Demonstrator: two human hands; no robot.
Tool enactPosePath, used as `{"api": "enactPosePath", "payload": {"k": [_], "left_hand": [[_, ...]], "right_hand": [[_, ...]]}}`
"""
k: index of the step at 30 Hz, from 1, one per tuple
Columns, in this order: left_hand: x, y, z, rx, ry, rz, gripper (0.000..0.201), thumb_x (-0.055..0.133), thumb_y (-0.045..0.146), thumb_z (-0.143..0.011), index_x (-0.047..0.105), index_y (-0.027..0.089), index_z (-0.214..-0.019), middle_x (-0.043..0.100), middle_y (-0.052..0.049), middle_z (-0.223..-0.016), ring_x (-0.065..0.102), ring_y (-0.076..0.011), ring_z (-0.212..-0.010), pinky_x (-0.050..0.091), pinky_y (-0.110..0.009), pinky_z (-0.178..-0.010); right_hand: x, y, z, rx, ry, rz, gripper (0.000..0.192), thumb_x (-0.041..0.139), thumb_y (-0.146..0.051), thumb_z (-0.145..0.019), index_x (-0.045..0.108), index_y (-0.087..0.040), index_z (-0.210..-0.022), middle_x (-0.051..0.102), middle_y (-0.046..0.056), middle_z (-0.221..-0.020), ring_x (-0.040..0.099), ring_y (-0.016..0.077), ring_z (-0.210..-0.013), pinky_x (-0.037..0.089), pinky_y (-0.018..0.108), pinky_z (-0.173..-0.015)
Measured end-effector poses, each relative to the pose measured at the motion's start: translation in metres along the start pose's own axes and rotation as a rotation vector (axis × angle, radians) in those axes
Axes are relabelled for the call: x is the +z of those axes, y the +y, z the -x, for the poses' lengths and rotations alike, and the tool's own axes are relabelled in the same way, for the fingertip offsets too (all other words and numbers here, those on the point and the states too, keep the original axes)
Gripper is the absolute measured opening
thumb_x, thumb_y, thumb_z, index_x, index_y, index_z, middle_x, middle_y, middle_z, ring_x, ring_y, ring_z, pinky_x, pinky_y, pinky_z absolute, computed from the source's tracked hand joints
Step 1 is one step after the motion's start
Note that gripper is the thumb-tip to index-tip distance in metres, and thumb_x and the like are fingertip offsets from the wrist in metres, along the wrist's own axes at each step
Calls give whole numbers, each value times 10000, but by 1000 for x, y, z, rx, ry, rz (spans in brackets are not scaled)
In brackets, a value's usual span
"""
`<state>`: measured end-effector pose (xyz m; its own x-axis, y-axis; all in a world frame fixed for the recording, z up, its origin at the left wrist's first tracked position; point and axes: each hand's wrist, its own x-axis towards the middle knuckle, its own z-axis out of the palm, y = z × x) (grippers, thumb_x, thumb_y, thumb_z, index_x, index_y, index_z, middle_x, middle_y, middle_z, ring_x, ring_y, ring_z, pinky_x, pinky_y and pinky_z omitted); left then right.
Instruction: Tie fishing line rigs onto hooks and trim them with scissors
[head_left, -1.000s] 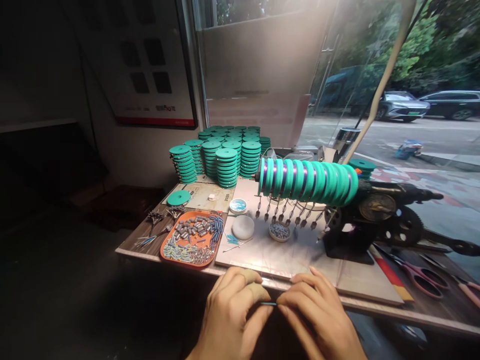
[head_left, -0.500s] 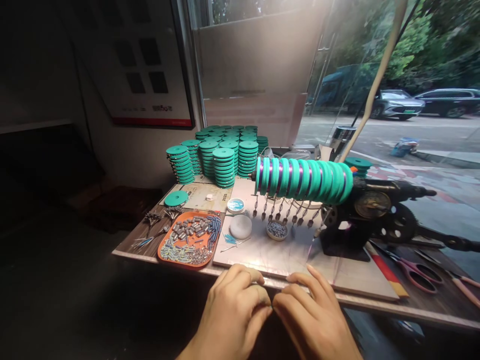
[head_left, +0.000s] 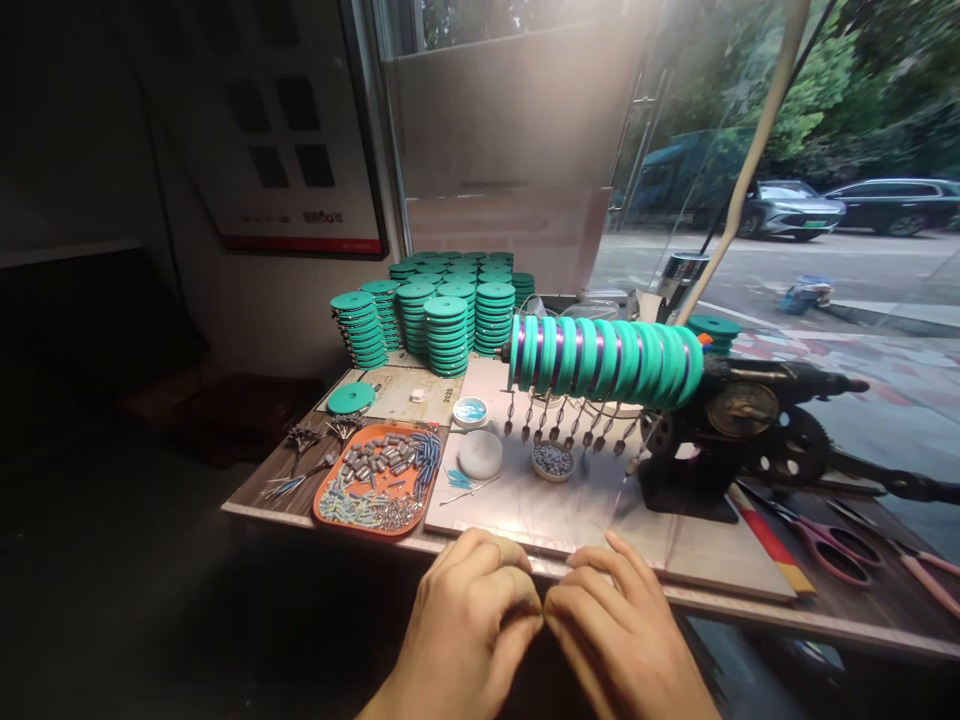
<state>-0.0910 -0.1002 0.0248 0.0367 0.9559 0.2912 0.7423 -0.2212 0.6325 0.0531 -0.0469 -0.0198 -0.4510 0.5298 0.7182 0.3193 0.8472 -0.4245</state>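
Head view: left hand (head_left: pixel 469 625), right hand (head_left: pixel 619 635) fingertips pinched together.

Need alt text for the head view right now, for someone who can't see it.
Left hand and right hand meet fingertip to fingertip at the wooden table's near edge; anything pinched between them is hidden. Behind stand an orange tray of small metal parts and a black hand-crank winder loaded with teal spools.
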Motion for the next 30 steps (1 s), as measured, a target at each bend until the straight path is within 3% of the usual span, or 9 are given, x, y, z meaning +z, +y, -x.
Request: {"api": "enactPosePath", "payload": {"k": [12,15,19,24,30], "left_hand": [[2,2,-2,-58,4,59,190,635,-7,-652,574,172,-638,629,-4,-796,561,-160,-799,436,-262,-687],[1,2,-4,-99,-38,58,179,665,17,-641,587,177,-637,622,5,-789,557,-160,-806,431,-263,-699],[-8,4,-8,-150,-136,2,238,731,96,-614,633,215,-795,625,11,-843,545,-178,-834,427,-285,-720],[-15,7,-11,-105,-236,-90,50,615,170,-759,637,213,-772,633,5,-786,539,-180,-806,415,-279,-670],[-12,6,-13,-79,-242,-117,74,588,154,-776,627,191,-725,644,-1,-746,536,-177,-775,404,-270,-646]], "right_hand": [[-2,0,-1,-8,-17,12,306,328,-196,-911,545,-199,-695,550,-1,-638,488,177,-814,271,422,-952],[-6,1,-3,5,-26,9,296,352,-214,-908,559,-212,-697,554,-10,-631,497,176,-815,265,425,-956],[-12,3,-6,5,-9,30,290,367,-215,-901,569,-220,-693,546,-17,-612,508,171,-803,268,424,-958],[-10,4,-6,-11,-3,39,287,373,-198,-896,570,-208,-687,547,-6,-614,493,178,-806,269,443,-960],[-7,3,-5,-27,7,37,296,357,-199,-907,586,-201,-719,555,2,-631,483,179,-812,273,440,-964]]}}
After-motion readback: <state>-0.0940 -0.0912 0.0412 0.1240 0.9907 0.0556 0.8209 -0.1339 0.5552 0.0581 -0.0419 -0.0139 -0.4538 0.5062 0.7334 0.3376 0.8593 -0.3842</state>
